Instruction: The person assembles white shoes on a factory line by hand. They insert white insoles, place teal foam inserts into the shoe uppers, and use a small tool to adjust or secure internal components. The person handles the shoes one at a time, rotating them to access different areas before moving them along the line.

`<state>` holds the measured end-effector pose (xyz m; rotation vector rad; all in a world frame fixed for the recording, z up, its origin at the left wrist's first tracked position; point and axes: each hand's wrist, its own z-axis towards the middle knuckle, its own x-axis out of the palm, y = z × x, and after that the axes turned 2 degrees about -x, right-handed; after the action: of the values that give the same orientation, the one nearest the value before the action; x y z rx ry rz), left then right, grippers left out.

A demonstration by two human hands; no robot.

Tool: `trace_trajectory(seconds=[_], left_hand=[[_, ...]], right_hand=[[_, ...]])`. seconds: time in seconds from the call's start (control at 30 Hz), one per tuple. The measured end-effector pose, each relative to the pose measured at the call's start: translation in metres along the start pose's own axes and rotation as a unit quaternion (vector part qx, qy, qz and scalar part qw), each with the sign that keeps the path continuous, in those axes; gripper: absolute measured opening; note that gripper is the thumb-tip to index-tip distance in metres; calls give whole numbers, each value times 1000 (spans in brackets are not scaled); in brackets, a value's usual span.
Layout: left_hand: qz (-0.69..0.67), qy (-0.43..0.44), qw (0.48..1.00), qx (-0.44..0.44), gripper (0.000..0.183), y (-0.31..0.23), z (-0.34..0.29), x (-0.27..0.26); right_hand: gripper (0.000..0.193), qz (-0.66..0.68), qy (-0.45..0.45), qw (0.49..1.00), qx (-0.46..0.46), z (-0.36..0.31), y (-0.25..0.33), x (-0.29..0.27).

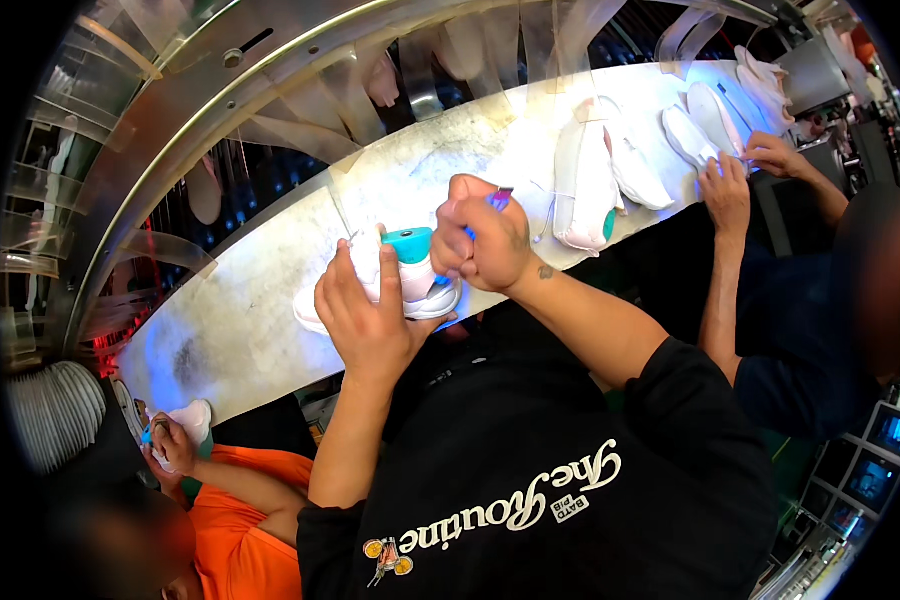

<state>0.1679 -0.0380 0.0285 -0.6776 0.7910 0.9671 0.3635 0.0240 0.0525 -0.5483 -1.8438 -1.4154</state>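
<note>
White shoe lies crosswise, clamped in your left hand. Just rightward: your right hand, fisted round a purple tool.

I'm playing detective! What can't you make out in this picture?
All in the head view:
Most of the purple thing: hidden inside the right hand.
Part of the white shoe: behind the left hand.
Left side of the pale ridged tube: cut off by the dark picture rim.

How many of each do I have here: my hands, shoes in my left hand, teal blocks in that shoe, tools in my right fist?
Hands: 2, left hand and right hand
Shoe: 1
Teal block: 1
Tool: 1
Total: 5
</note>
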Motion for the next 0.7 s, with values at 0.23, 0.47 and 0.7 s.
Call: trace_trajectory(seconds=[0.23, 0.47, 0.7], left_hand=[[36, -18, 999, -2, 116, -3, -8, 6], [59, -7, 998, 4, 89, 5, 1, 21], [21, -61, 998, -16, 103, -7, -9, 12]], right_hand=[[24, 117, -238, 964, 4, -13, -4, -6], [20, 181, 141, 947, 224, -73, -105, -24], [15, 66, 55, 994, -65, 4, 5, -5]])
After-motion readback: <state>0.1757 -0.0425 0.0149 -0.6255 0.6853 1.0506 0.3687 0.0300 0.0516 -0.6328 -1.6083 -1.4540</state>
